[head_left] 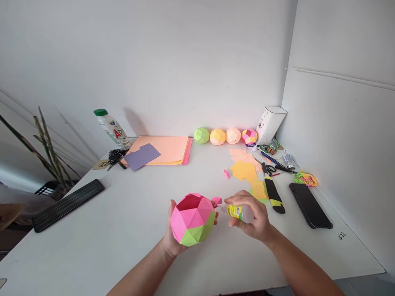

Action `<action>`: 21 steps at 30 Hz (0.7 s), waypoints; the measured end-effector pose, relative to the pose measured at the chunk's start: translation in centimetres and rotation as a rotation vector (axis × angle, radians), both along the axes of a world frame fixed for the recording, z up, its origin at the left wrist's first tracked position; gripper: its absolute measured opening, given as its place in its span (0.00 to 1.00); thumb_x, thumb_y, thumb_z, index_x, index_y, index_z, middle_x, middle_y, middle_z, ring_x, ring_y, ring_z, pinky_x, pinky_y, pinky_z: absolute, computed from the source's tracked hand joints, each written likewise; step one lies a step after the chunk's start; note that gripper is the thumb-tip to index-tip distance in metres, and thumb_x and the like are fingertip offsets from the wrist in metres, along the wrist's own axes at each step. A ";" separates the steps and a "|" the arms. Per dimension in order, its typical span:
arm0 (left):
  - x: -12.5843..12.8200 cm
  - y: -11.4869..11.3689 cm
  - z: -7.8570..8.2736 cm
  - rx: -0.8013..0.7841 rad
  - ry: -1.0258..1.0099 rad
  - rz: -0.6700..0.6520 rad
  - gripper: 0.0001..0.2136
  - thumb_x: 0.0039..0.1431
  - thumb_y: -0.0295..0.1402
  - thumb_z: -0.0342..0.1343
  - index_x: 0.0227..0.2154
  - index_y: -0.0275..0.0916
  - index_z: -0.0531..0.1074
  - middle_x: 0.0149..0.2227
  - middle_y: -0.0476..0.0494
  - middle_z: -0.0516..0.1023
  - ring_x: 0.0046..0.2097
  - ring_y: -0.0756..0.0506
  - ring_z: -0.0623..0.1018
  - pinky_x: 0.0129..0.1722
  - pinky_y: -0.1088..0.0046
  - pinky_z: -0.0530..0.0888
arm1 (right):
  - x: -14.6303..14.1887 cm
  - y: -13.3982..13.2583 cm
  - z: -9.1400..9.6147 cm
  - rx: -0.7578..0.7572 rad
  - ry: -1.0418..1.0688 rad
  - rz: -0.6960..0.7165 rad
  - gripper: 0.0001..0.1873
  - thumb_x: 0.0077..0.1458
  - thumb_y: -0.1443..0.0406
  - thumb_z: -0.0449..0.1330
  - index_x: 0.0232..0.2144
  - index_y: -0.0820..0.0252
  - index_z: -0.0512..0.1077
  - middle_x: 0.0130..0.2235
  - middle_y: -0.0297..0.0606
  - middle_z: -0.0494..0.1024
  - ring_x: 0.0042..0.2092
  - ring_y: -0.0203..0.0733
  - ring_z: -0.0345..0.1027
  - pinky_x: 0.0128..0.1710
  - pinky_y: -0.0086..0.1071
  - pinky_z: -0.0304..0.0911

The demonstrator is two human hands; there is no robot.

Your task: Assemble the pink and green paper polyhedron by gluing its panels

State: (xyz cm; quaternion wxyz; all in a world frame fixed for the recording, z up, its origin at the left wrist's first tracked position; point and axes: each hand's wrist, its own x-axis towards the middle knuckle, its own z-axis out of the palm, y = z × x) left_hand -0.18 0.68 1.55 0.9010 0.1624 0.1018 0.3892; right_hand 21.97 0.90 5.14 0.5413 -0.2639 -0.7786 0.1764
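A pink and green faceted paper ball [197, 230] rests in my left hand [172, 236], whose fingers curl around its underside. Its top has an opening that shows a darker pink inside. At the ball's right edge a small folded pink paper piece [217, 201] sticks out by my left fingertips. Closed around a glue bottle [236, 211] with a yellow label, my right hand [251, 213] holds it on its side. The bottle's nozzle points left, close to the pink piece; whether they touch I cannot tell.
Several finished paper balls [217, 137] line the wall. Paper sheets [163, 149] lie at the back left beside a white bottle [112, 129]. Orange scraps [245, 170], a utility knife [273, 193], scissors [269, 168] and a phone [310, 205] are on the right. A black bar [68, 204] lies left.
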 end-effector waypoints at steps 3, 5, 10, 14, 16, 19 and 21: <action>-0.1 0.0 -0.1 0.011 0.006 0.002 0.43 0.46 0.65 0.53 0.54 0.30 0.70 0.64 0.34 0.62 0.56 0.33 0.69 0.55 0.60 0.66 | 0.2 0.1 0.2 0.004 -0.005 -0.039 0.15 0.57 0.57 0.64 0.44 0.53 0.67 0.38 0.45 0.81 0.36 0.47 0.75 0.35 0.43 0.73; -0.1 0.1 -0.1 0.018 0.009 -0.001 0.44 0.46 0.65 0.53 0.54 0.30 0.70 0.65 0.32 0.60 0.56 0.33 0.69 0.55 0.61 0.66 | 0.4 0.2 0.3 0.000 0.010 -0.082 0.14 0.57 0.57 0.63 0.44 0.53 0.67 0.39 0.45 0.81 0.37 0.47 0.75 0.36 0.43 0.73; -0.1 0.1 -0.3 0.014 -0.019 0.001 0.45 0.46 0.65 0.53 0.55 0.29 0.68 0.63 0.30 0.62 0.57 0.34 0.69 0.54 0.61 0.67 | 0.5 0.1 0.6 -0.027 0.077 -0.100 0.14 0.57 0.56 0.63 0.42 0.53 0.68 0.38 0.44 0.81 0.37 0.47 0.75 0.36 0.43 0.72; 0.0 0.0 -0.4 0.018 -0.047 0.022 0.41 0.48 0.65 0.51 0.53 0.32 0.70 0.62 0.32 0.64 0.57 0.33 0.69 0.56 0.58 0.64 | 0.3 0.0 0.5 -0.045 0.049 -0.057 0.15 0.56 0.54 0.63 0.42 0.53 0.68 0.38 0.44 0.82 0.36 0.47 0.75 0.34 0.42 0.72; 0.0 0.0 -0.3 0.028 -0.038 0.033 0.41 0.48 0.65 0.51 0.53 0.32 0.71 0.62 0.30 0.64 0.56 0.33 0.71 0.57 0.57 0.64 | 0.3 0.1 0.4 -0.041 0.050 -0.071 0.15 0.56 0.55 0.64 0.42 0.53 0.68 0.38 0.44 0.82 0.36 0.47 0.75 0.35 0.42 0.72; 0.0 0.0 -0.2 0.028 -0.008 0.025 0.43 0.47 0.65 0.52 0.54 0.31 0.70 0.62 0.29 0.64 0.54 0.33 0.72 0.55 0.58 0.66 | 0.5 0.2 0.5 -0.034 0.092 -0.104 0.14 0.56 0.56 0.64 0.42 0.53 0.69 0.38 0.44 0.81 0.37 0.47 0.74 0.37 0.42 0.72; 0.0 0.0 -0.1 0.026 -0.004 0.018 0.43 0.47 0.65 0.52 0.54 0.31 0.70 0.63 0.29 0.63 0.54 0.34 0.72 0.54 0.59 0.67 | 0.5 0.3 0.5 -0.031 0.105 -0.094 0.15 0.55 0.57 0.65 0.42 0.53 0.69 0.38 0.44 0.81 0.37 0.47 0.74 0.37 0.42 0.71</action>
